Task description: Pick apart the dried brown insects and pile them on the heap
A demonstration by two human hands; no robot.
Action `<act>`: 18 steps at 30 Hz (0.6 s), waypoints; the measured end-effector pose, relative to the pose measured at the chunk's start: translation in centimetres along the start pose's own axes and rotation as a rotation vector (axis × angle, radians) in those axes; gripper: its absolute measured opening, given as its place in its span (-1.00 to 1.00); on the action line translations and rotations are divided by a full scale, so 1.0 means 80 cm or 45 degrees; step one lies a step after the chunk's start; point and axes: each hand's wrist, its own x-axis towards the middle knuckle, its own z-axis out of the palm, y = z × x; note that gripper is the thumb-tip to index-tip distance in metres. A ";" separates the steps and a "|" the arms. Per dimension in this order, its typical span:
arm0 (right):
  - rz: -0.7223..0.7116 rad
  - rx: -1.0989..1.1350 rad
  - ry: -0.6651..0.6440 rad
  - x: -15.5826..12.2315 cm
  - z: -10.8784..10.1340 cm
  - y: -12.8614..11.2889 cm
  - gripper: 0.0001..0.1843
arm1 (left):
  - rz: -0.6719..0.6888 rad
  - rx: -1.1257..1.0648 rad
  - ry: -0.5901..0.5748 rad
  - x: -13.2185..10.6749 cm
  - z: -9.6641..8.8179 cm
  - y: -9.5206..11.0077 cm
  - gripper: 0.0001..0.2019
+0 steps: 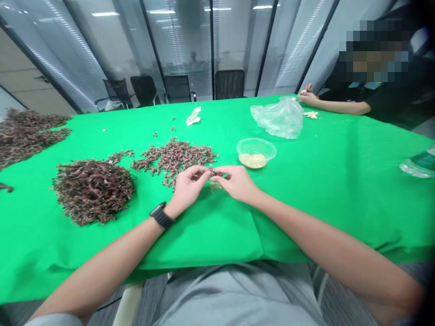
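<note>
The left hand point(190, 182) and right hand point(237, 182) pinch a small brown piece point(211, 170), apparently picking it apart, so the next move likely calls for gentle pulling

In the middle of the frame, the left hand point(190, 183) and right hand point(237, 182) pinch a tiny brown bit point(211, 169). A big brown pile point(95, 191) sits at the left, a clear bowl point(257, 147) right of the middle, another person point(390, 99) upper right.
</note>
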 end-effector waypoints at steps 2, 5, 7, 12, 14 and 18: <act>-0.010 -0.009 -0.001 0.000 0.000 -0.001 -0.77 | 0.047 0.068 0.020 -0.001 0.000 -0.001 -0.78; -0.001 -0.015 -0.004 0.000 0.001 -0.002 -0.75 | 0.077 0.100 0.018 -0.002 0.000 -0.004 -0.78; 0.013 -0.013 -0.008 0.000 0.002 -0.001 -0.74 | 0.088 0.106 0.011 -0.003 0.000 -0.005 -0.79; 0.032 0.014 -0.032 0.000 0.003 0.000 -0.75 | 0.227 0.232 0.020 -0.002 -0.004 -0.005 -0.85; 0.090 0.066 -0.083 0.000 0.004 0.000 -0.73 | 0.348 0.349 -0.044 0.000 -0.009 -0.005 -0.85; 0.244 0.208 -0.205 0.001 0.006 0.002 -0.67 | 0.504 0.506 -0.198 0.003 -0.015 -0.004 -0.82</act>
